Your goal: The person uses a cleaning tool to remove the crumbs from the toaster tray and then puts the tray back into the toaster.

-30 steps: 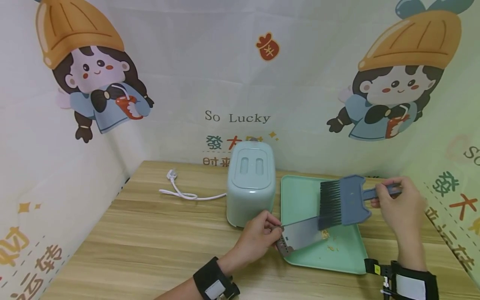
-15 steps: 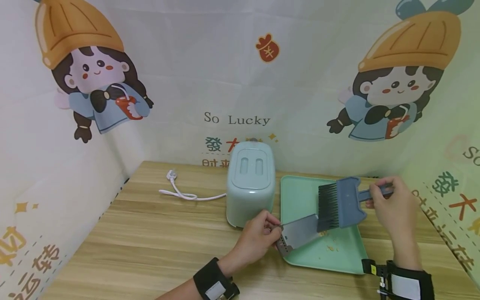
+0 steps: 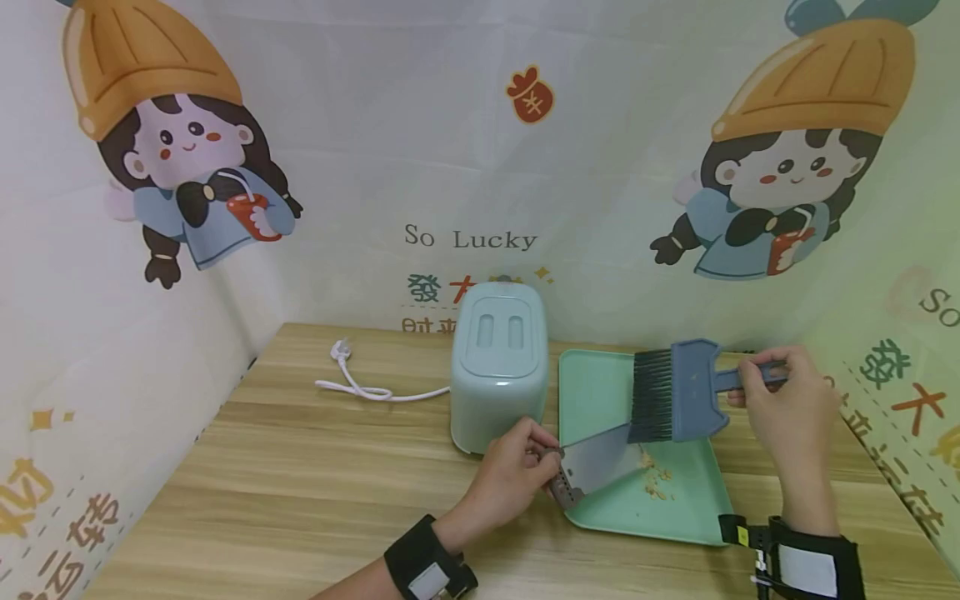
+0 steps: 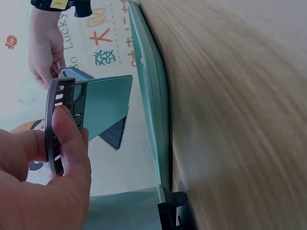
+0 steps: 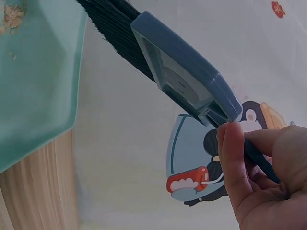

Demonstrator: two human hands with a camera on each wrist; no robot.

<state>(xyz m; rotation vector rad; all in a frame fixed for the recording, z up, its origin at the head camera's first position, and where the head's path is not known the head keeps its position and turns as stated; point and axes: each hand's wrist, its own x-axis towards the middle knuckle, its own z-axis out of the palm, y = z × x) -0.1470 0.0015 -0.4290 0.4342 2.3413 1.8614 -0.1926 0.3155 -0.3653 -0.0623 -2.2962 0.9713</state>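
My left hand (image 3: 517,462) pinches the dark slotted end of a toaster's metal crumb tray (image 3: 596,460). In the left wrist view the thumb and fingers grip that slotted handle (image 4: 61,127). The crumb tray tilts over a mint-green tray (image 3: 693,517). Golden crumbs (image 3: 657,483) lie on the green tray just beyond its end. By the handle, my right hand (image 3: 797,417) holds a blue hand brush (image 3: 696,390). Its dark bristles (image 3: 651,396) overlap the crumb tray's far end in the head view. The right wrist view shows the brush head (image 5: 184,67) aslant above the right fingers.
A pale mint toaster (image 3: 498,400) stands left of the green tray, close behind my left hand. Its white cord and plug (image 3: 367,387) lie on the wooden table (image 3: 315,467). A printed cloth backdrop (image 3: 360,150) rises behind the table and at both sides.
The brush has shifted left and then risen slightly off the crumb tray's end. More crumbs now show on the green tray. My left hand holds nearly the same place.
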